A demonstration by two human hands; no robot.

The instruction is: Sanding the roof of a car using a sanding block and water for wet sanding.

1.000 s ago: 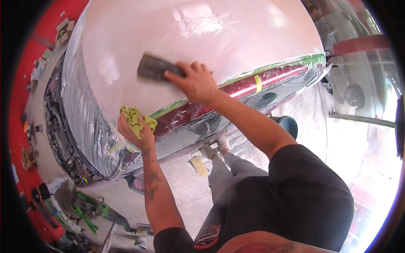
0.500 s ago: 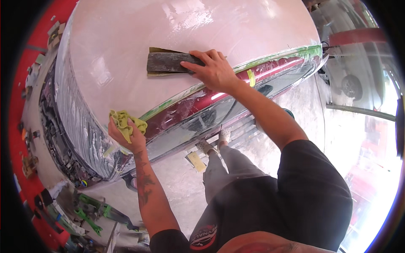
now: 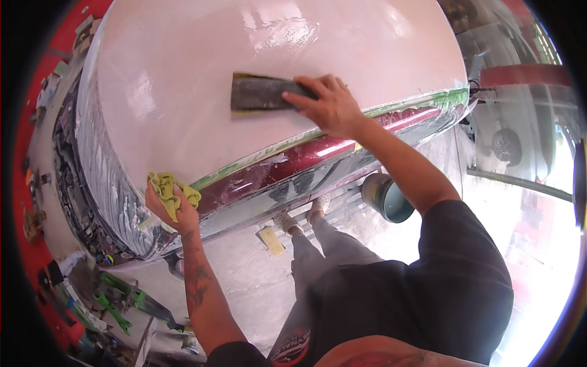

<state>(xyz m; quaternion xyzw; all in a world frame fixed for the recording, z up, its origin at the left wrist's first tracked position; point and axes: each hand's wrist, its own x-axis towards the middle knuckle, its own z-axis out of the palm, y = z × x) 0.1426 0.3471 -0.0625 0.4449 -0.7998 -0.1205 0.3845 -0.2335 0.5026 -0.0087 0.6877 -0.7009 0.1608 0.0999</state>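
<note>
A wet, pale pink car roof [image 3: 183, 73] fills the upper part of the view. On it lies a long dark sanding block [image 3: 260, 93] with sandpaper showing at its edges. My right hand [image 3: 327, 104] grips the block's right end, thumb on top and fingers over the far side. At the roof's near left corner, my left hand [image 3: 173, 205] is closed on a crumpled yellow-green cloth [image 3: 171, 191]. Green masking tape [image 3: 269, 150] runs along the roof's near edge, above the dark red side frame [image 3: 293, 158].
Plastic sheeting [image 3: 101, 165] covers the windshield at left. A bucket [image 3: 386, 199] stands on the floor by my right forearm. A yellow sheet [image 3: 271, 240] lies near my shoes. Green-and-black tools or parts [image 3: 140, 300] lie at lower left, and another vehicle [image 3: 520, 116] is at right.
My right hand has slid the sanding block a little to the right across the roof. The view has shifted, bringing the bucket into sight; my left hand still holds the cloth at the corner.
</note>
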